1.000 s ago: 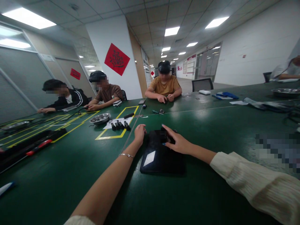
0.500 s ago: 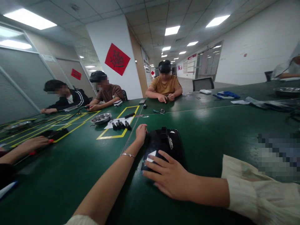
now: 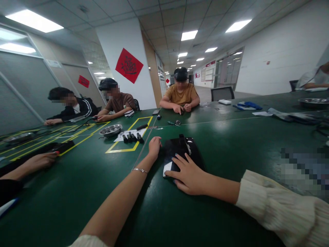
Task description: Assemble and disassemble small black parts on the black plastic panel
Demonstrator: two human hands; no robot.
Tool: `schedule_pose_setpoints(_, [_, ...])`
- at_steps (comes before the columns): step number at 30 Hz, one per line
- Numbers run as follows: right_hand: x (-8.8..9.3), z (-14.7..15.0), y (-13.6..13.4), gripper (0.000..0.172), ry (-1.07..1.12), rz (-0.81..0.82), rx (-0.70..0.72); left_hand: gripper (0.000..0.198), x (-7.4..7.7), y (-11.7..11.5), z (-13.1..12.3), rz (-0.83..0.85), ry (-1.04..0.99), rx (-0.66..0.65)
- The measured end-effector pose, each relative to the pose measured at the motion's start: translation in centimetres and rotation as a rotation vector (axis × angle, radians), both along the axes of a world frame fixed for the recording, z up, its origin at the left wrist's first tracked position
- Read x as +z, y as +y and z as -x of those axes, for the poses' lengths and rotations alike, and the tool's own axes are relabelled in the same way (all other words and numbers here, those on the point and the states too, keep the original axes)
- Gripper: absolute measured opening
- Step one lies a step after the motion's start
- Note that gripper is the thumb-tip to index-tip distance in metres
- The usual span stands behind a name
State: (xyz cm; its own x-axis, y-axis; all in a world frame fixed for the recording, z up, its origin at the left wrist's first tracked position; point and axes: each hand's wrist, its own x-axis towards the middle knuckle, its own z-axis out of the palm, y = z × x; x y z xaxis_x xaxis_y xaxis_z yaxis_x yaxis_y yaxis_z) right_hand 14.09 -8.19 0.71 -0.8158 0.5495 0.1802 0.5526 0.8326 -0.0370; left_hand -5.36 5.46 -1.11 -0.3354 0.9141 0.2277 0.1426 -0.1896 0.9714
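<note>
A glossy black slab-shaped device (image 3: 195, 148) lies on the green table in front of me, with an upright black bracket (image 3: 182, 139) on its far part. On its near left corner is a white patch (image 3: 168, 167). My right hand (image 3: 189, 176) rests flat over its near part, fingers spread, covering some of the surface. Just left of the device, my left hand (image 3: 155, 147) lies on the table with its fingers curled in. Nothing shows in that hand, and a thin bracelet (image 3: 140, 170) circles its wrist.
Left of centre, several short black cylinders (image 3: 132, 138) stand on white paper near a metal bowl (image 3: 111, 130). Green-handled pliers (image 3: 174, 122) lie farther off. Another person's hand (image 3: 43, 160) holds a dark tool at left. More people sit across the table (image 3: 231, 144).
The black device has shifted slightly away and turned a little. My right hand has moved up and back with it, fingers still spread. My left hand has hardly moved.
</note>
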Motion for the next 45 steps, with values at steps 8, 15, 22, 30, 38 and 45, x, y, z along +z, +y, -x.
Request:
schedule_pose_setpoints(8, [0.1,0.6,1.1,0.046,0.027,-0.035,0.252,0.013,-0.6,0.5,0.2,-0.029,0.014,0.004])
schedule_pose_setpoints(15, [-0.4,1.9,1.2,0.040,0.111,-0.032,-0.098,0.012,-0.8,0.5,0.2,-0.049,-0.008,0.025])
schedule_pose_setpoints(22, [-1.0,0.3,4.2,0.044,0.064,0.079,-0.533,0.013,-0.8,0.4,0.4,-0.010,-0.003,-0.016])
schedule_pose_setpoints(30, [-1.2,-5.3,10.2,0.050,-0.044,0.184,-0.952,0.013,-0.8,0.0,0.1,0.014,0.017,-0.042])
schedule_pose_setpoints(38, [-0.6,-13.2,14.2,0.050,-0.023,0.315,-1.305,0.013,-0.8,0.0,0.0,0.010,0.014,-0.044])
schedule_pose_setpoints(45, [-0.8,-19.4,14.4,0.047,0.100,0.324,-1.488,0.012,-0.7,-0.1,-0.1,0.013,-0.006,-0.055])
